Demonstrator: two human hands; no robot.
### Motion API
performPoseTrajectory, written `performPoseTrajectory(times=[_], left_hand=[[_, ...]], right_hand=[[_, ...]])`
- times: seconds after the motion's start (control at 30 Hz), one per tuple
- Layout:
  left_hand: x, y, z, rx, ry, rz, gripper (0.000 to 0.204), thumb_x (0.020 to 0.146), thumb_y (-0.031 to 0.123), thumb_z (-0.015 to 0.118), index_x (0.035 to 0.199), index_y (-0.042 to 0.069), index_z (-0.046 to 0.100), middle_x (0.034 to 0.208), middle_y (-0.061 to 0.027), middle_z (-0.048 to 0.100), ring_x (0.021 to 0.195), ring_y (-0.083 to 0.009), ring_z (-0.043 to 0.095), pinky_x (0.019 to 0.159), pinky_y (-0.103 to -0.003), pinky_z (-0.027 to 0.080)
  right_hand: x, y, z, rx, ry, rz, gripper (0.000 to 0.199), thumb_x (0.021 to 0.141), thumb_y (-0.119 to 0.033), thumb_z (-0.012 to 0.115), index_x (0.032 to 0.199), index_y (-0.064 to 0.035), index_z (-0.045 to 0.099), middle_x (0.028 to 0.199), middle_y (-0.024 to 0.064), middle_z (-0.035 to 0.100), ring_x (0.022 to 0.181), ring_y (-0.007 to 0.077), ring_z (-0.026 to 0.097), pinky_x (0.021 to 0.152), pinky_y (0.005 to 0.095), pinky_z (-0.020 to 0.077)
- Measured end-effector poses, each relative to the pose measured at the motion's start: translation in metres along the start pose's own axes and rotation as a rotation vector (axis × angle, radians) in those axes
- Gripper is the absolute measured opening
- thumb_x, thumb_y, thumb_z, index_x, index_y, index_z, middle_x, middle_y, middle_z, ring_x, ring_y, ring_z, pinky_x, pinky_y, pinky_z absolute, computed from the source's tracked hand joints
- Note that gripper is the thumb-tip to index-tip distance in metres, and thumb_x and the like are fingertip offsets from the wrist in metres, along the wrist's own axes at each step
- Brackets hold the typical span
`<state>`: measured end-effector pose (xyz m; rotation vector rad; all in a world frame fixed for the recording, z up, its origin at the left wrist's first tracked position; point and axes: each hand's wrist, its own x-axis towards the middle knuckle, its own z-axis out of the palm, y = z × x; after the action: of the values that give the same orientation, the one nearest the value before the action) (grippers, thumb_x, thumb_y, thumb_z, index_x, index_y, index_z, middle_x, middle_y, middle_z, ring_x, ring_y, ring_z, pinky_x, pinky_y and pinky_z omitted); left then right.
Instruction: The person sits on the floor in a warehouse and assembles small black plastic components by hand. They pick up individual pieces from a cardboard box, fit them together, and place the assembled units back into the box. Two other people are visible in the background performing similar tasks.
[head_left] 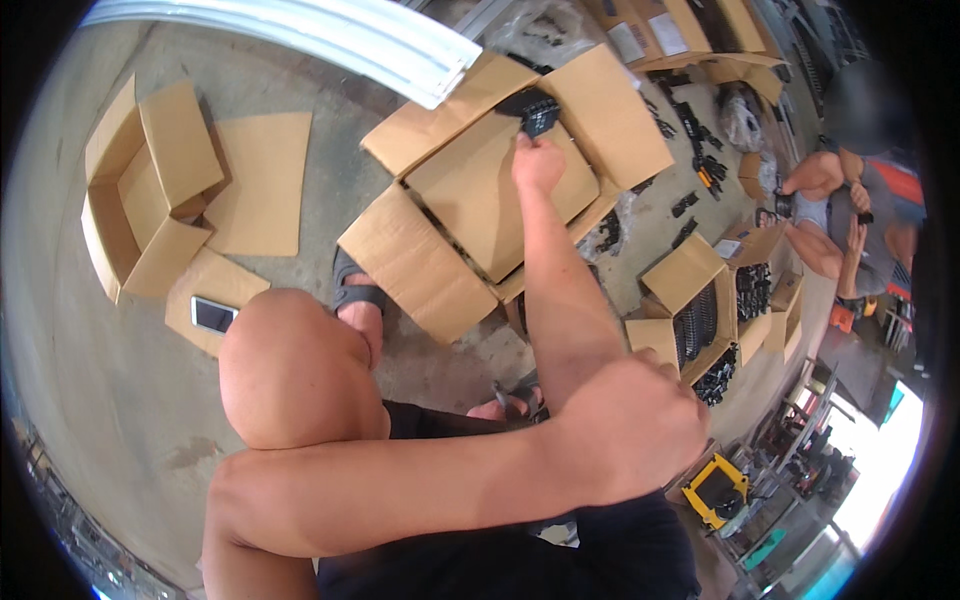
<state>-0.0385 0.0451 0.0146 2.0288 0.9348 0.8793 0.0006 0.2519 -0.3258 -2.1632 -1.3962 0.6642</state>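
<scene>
My right arm stretches forward over an open cardboard box point(455, 185). At its far side, my right hand point(538, 165) is closed on a black plastic part point(540, 115), dark and ridged, whose exact kind I cannot make out. A flat sheet of cardboard point(480, 225) lies inside this box, with dark items showing along its edges. My left forearm crosses in front of my body to the right. My left hand point(635, 425) is curled into a fist beside my right upper arm; its fingers are mostly hidden, and anything in them cannot be seen.
An opened cardboard box point(150, 200) and a phone point(213, 315) on cardboard are at left. White metal panels point(330, 40) jut in above. Boxes of black parts point(700, 320) and loose black parts point(705, 150) lie right. A person point(860, 210) sits far right.
</scene>
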Motion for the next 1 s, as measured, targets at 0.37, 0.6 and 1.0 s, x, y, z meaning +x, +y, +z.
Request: performPoseTrajectory(times=[0.37, 0.6, 1.0], left_hand=[[0.008, -0.005, 0.001, -0.181, -0.131, 0.098, 0.014, 0.059, 0.023, 0.07, 0.066, 0.01, 0.07, 0.07, -0.003, 0.07, 0.068, -0.0222, 0.068, 0.06, -0.035, 0.048], [0.032, -0.023, -0.019, 0.34, -0.173, 0.012, 0.016, 0.079, 0.022, 0.072, 0.091, 0.017, 0.081, 0.096, -0.0024, 0.077, 0.096, -0.0221, 0.071, 0.076, -0.039, 0.048], [-0.006, -0.062, 0.039, 0.945, 0.011, 0.093, 0.043, 0.092, 0.031, 0.058, 0.126, 0.006, 0.065, 0.132, -0.0103, 0.064, 0.129, -0.0359, 0.054, 0.106, -0.057, 0.04]], right_hand=[[0.039, 0.042, 0.024, 0.16, -0.099, 0.114, 0.038, 0.087, -0.037, 0.075, 0.088, 0.0007, 0.077, 0.078, 0.0121, 0.074, 0.071, 0.0243, 0.067, 0.069, 0.0416, 0.0527], [-0.022, 0.037, -0.059, 0.521, -0.478, 0.165, 0.03, 0.092, -0.032, 0.077, 0.076, -0.0115, 0.062, 0.058, -0.0055, 0.045, 0.045, 0.0065, 0.04, 0.04, 0.0261, 0.0285], [-0.134, 0.033, -0.369, 0.247, -0.728, 0.216, 0.045, 0.102, -0.034, 0.062, 0.135, -0.0036, 0.057, 0.102, 0.0097, 0.064, 0.083, 0.0148, 0.061, 0.072, 0.0308, 0.0488]])
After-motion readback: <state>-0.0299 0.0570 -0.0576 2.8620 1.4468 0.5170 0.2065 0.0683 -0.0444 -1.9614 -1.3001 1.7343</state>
